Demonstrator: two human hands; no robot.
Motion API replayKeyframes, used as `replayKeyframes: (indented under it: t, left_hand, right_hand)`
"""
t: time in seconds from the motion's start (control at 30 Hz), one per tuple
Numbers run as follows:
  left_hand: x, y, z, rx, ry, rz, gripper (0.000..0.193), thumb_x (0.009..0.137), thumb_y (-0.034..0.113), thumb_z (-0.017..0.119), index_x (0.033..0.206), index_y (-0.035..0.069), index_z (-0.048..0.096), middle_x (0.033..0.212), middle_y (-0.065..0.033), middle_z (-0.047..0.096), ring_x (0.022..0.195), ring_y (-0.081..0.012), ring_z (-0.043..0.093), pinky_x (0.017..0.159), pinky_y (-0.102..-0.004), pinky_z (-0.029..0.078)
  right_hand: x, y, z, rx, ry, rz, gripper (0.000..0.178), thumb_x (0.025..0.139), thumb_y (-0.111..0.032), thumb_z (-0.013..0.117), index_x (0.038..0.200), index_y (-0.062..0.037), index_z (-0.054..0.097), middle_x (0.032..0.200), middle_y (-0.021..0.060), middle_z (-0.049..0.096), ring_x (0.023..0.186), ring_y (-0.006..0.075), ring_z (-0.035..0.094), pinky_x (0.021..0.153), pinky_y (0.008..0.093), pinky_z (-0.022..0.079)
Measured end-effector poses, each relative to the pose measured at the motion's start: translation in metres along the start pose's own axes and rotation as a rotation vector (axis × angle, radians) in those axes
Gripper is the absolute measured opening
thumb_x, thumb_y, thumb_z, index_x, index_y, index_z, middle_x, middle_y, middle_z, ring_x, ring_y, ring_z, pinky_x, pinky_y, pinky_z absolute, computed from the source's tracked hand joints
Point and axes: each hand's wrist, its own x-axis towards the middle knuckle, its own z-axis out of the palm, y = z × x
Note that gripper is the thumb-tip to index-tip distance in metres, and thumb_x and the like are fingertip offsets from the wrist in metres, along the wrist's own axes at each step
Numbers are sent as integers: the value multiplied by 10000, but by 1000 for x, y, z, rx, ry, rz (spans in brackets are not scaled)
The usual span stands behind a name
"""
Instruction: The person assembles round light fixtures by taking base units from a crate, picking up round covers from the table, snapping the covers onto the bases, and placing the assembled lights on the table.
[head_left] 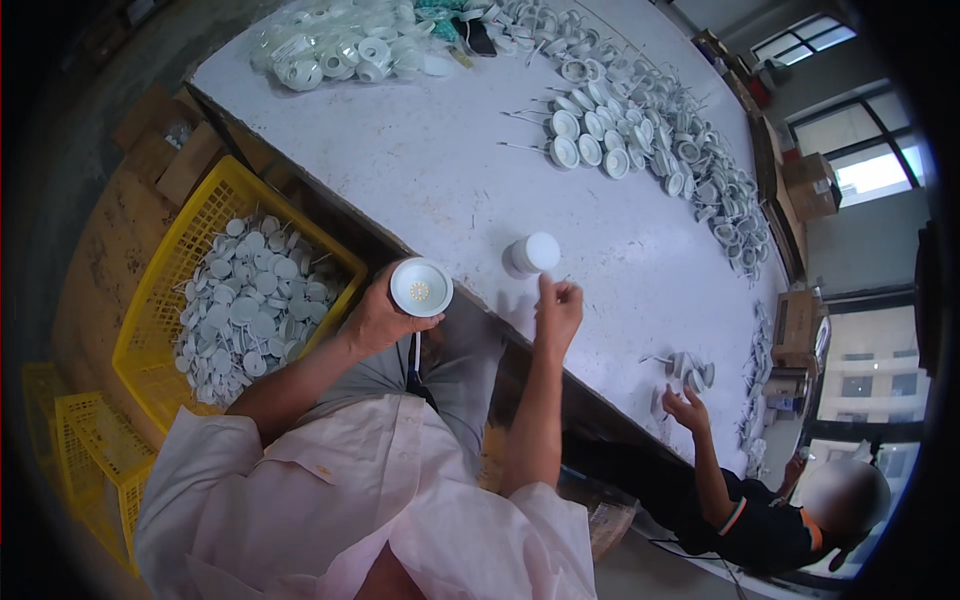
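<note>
My left hand (385, 318) grips a round white LED downlight (421, 288) by its rim, at the table's near edge. Its open face is turned up and shows a ring of small yellow LEDs. A white cable hangs below it. To the right, my right hand (558, 318) is over the table with its fingers curled in. Its index fingertip is at the near edge of a short stack of white round discs (540, 253). Whether the fingers touch the top disc or pinch something small cannot be made out.
A yellow basket (140, 335) full of white lamp parts stands left of the table (400, 150). Many downlights (640, 130) cover the far right of the table. Bagged white cups (340, 55) lie at the far left. At right, a co-worker (745, 510) reaches toward several lamps (690, 370).
</note>
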Motion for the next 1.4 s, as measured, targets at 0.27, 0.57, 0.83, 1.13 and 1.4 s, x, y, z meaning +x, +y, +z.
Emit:
replayKeyframes:
  t: [0.27,0.57,0.83,1.13,1.4]
  left_hand:
    - [-7,-5,4,209,6,21,623,685,-31,731,1219,14,415,1085,-65,547,1001,-142,562,868,-300,494]
    - [-12,-12,1,70,33,-46,584,657,62,781,1162,28,489,1045,-44,586,969,-125,558,850,-288,464]
    - [-5,2,16,226,-58,-55,595,687,-3,740,1200,17,440,1070,-54,565,999,-123,557,867,-289,479]
    - [10,16,32,366,-65,-23,725,631,21,772,1263,47,417,1162,-76,545,1098,-165,517,935,-309,429]
    - [5,1,34,219,-229,1,751,686,98,759,1319,38,358,1204,-103,505,1152,-196,477,967,-327,404]
  right_hand:
    - [53,15,3,17,-173,243,307,815,-284,681,731,-54,496,557,2,466,467,80,436,425,229,358]
    - [27,3,-14,575,-77,323,144,886,-165,583,817,-63,510,665,22,530,518,76,479,427,193,345]
    - [-24,-20,-13,751,-195,292,133,852,-69,609,976,-48,566,769,-4,596,609,79,548,516,182,414]
    - [-63,-13,-6,530,-360,369,120,820,-100,671,857,-39,575,723,5,595,550,54,503,485,176,379]
    - [-78,-13,11,420,-403,304,203,786,-85,712,862,-20,535,672,-9,562,527,30,480,472,158,382]
